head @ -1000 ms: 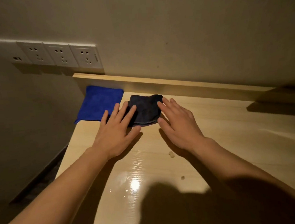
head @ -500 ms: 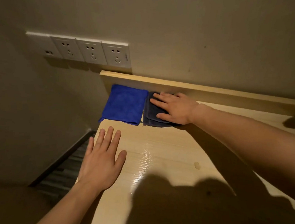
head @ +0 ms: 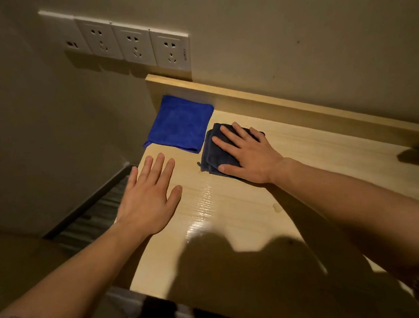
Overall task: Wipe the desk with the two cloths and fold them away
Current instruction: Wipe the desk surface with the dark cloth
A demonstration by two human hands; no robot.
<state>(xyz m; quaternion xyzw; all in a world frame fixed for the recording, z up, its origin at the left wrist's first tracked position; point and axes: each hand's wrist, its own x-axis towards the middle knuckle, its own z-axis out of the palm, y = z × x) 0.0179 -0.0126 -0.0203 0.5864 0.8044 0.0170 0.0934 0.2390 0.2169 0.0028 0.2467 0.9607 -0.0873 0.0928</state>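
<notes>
A folded bright blue cloth [head: 180, 123] lies flat in the desk's far left corner, against the raised back ledge. Just right of it lies a folded dark grey-blue cloth [head: 212, 156]. My right hand [head: 247, 153] lies flat on top of this dark cloth with its fingers spread and straight, covering most of it. My left hand [head: 149, 198] is spread flat, palm down, at the left edge of the light wooden desk [head: 232, 212], holding nothing, a short way in front of the blue cloth.
A raised wooden ledge [head: 299, 109] runs along the back of the desk against the wall. A row of white wall sockets [head: 129, 44] sits above the corner. Left of the desk, the floor [head: 90, 218] drops away. A small mark [head: 277, 207] shows on the desk surface.
My right hand has slid the dark cloth left until it sits next to the blue one. My left hand has come off the cloth and now lies flat by the desk's left edge.
</notes>
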